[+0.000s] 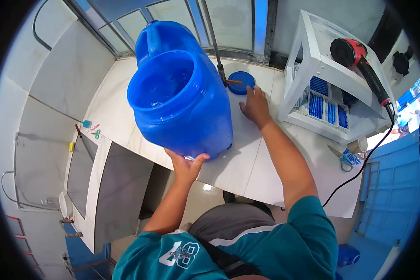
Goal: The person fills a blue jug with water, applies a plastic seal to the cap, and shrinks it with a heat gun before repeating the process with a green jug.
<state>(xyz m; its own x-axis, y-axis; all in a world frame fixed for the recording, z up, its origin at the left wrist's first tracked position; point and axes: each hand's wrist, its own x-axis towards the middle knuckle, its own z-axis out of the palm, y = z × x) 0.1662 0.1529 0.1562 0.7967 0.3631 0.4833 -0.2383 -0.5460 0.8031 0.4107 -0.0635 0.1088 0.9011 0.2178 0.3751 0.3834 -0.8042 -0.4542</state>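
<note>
A big blue plastic water container [186, 121] with a wide, uncapped mouth tilts over the counter, and some water shows inside it. My left hand [185, 167] grips its lower near edge, with the thumb out and the other fingers partly hidden beneath. To the right, my right hand [256, 106] is open and holds nothing. Its fingers reach toward a round blue lid [241, 83] lying on the counter. Just above that lid is a tap with an orange lever [234, 81], close to the fingertips but apart from them.
A white shelf unit [312, 70] holds baskets of blue-wrapped items, with a red and black heat gun [357, 53] on top. Scissors [341, 157] lie at the counter's right. A sink basin [81, 172] is at left. Behind the container, another blue jug [165, 35] stands by the window.
</note>
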